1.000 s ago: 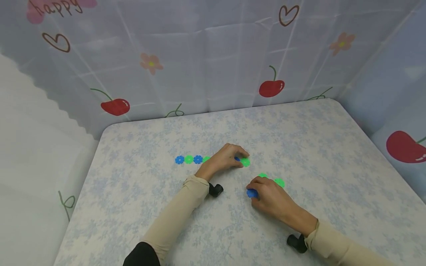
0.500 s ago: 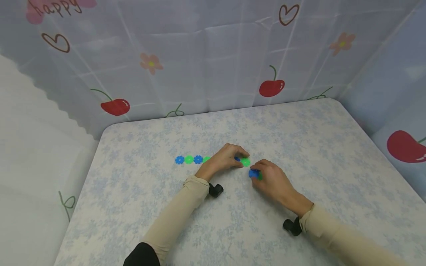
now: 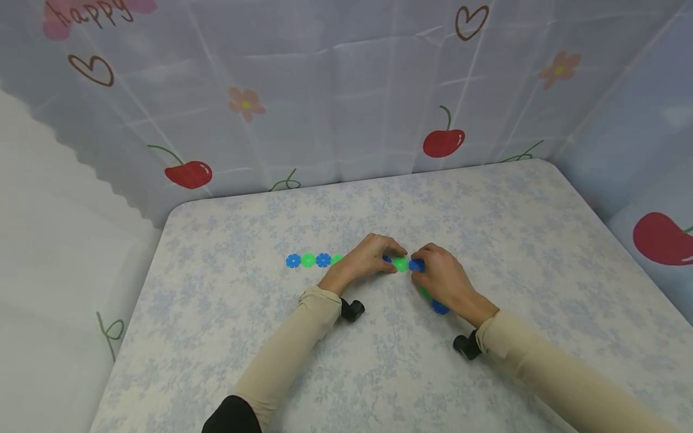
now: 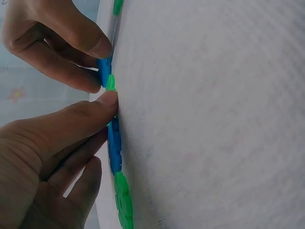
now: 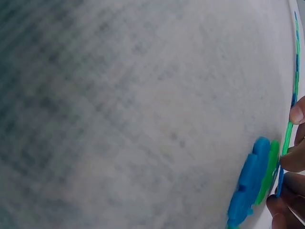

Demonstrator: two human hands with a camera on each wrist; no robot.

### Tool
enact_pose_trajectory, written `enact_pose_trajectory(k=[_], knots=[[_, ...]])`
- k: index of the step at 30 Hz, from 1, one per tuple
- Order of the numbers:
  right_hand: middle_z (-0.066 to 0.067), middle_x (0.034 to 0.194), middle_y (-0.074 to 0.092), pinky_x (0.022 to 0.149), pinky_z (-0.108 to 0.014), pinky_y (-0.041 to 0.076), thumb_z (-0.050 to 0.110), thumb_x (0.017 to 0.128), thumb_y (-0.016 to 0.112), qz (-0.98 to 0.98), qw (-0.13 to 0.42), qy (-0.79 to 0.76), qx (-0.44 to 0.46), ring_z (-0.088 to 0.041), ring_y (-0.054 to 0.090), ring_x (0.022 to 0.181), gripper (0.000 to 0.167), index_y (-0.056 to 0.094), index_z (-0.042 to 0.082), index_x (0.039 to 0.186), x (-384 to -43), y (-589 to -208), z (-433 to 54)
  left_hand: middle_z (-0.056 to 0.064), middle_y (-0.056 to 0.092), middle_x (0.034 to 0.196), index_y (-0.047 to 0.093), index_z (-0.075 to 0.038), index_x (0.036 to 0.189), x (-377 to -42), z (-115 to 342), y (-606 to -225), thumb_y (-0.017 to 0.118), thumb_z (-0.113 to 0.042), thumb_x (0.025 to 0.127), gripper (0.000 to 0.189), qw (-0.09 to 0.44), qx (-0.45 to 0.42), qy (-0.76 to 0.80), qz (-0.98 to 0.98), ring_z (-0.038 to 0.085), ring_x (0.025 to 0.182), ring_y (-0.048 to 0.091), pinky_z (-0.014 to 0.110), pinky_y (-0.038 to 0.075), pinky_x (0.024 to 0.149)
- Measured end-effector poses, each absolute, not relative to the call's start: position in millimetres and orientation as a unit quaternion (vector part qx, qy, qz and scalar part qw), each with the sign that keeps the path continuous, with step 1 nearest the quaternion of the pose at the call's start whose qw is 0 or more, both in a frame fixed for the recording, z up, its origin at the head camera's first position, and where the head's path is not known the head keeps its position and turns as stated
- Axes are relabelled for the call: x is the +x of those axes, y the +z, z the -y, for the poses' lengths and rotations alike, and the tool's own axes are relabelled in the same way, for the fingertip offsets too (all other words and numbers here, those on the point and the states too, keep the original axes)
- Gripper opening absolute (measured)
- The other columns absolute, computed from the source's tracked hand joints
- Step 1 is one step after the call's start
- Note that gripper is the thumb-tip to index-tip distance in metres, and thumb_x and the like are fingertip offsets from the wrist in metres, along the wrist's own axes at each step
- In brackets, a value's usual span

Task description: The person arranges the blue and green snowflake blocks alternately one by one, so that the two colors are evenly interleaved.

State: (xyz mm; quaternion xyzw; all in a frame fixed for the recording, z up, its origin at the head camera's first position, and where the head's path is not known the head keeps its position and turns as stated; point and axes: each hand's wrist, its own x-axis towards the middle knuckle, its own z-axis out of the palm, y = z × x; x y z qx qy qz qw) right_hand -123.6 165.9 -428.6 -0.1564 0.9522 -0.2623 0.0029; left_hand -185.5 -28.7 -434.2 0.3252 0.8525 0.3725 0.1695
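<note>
A row of linked blue and green snowflake discs (image 3: 308, 260) lies across the table, partly hidden behind my left hand (image 3: 361, 260). Thumb and fingers of that hand pinch the row near its right end, at the green disc (image 4: 111, 82) in the left wrist view. My right hand (image 3: 445, 278) pinches a blue disc (image 3: 416, 265) edge-on beside that end; whether the two discs touch or interlock cannot be told. Under the right hand show another green disc (image 3: 425, 293) and a blue disc (image 5: 250, 181); whether they join the held one is hidden.
The discs lie on a table (image 3: 243, 240) with a pale blue floral cover. Behind it hangs a curtain (image 3: 346, 108) printed with cherries, and a white wall (image 3: 49, 240) stands at the left. Each wrist wears a small black camera (image 3: 353, 310).
My right hand has moved away from me with the blue disc, up to the row's right end. Green and blue discs now show beneath it. The left hand stays in place.
</note>
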Motion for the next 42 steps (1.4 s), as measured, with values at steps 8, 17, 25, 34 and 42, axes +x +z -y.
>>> enact_pose_trajectory(k=[8, 17, 25, 34, 42], knots=[[-0.022, 0.114, 0.063, 0.080, -0.047, 0.056, 0.006, 0.088, 0.067, -0.958, 0.006, -0.248, -0.147, -0.037, 0.064, 0.099, 0.029, 0.069, -0.006, 0.114, -125.0, -427.7, -163.5, 0.008, 0.068, 0.122, 0.069, -0.004, 0.122, -185.6, 28.1, -431.6, 0.077, -0.003, 0.084, 0.039, 0.170, 0.325, 0.354, -0.861, 0.019, 0.108, 0.065, 0.016, 0.051, 0.083], [-0.022, 0.115, 0.063, 0.079, -0.049, 0.057, 0.006, 0.087, 0.068, -0.956, 0.019, -0.261, -0.135, -0.039, 0.063, 0.101, 0.030, 0.069, -0.005, 0.115, -126.4, -427.4, -163.9, 0.008, 0.068, 0.121, 0.070, -0.004, 0.121, -185.8, 28.6, -431.5, 0.078, -0.003, 0.083, 0.039, 0.168, 0.326, 0.352, -0.861, 0.019, 0.107, 0.065, 0.017, 0.051, 0.083], [-0.024, 0.118, 0.062, 0.078, -0.049, 0.057, 0.006, 0.088, 0.067, -0.954, 0.029, -0.269, -0.130, -0.040, 0.062, 0.102, 0.031, 0.068, -0.005, 0.116, -127.1, -426.6, -164.3, 0.009, 0.068, 0.121, 0.070, -0.004, 0.121, -186.5, 28.8, -432.8, 0.078, -0.002, 0.083, 0.039, 0.165, 0.329, 0.358, -0.858, 0.019, 0.107, 0.066, 0.017, 0.051, 0.083], [-0.023, 0.119, 0.062, 0.079, -0.049, 0.056, 0.007, 0.088, 0.067, -0.956, 0.028, -0.263, -0.128, -0.039, 0.062, 0.105, 0.031, 0.069, -0.004, 0.116, -126.5, -427.2, -163.8, 0.009, 0.068, 0.121, 0.070, -0.003, 0.121, -187.0, 28.7, -433.5, 0.078, -0.002, 0.083, 0.039, 0.166, 0.331, 0.359, -0.857, 0.020, 0.107, 0.066, 0.016, 0.051, 0.083], [-0.021, 0.119, 0.062, 0.078, -0.049, 0.057, 0.008, 0.088, 0.067, -0.958, 0.033, -0.256, -0.127, -0.038, 0.062, 0.104, 0.031, 0.068, -0.003, 0.118, -126.9, -425.7, -163.5, 0.009, 0.068, 0.121, 0.070, -0.003, 0.121, -186.1, 28.6, -432.4, 0.078, -0.003, 0.083, 0.039, 0.164, 0.331, 0.357, -0.858, 0.020, 0.108, 0.065, 0.016, 0.051, 0.084]])
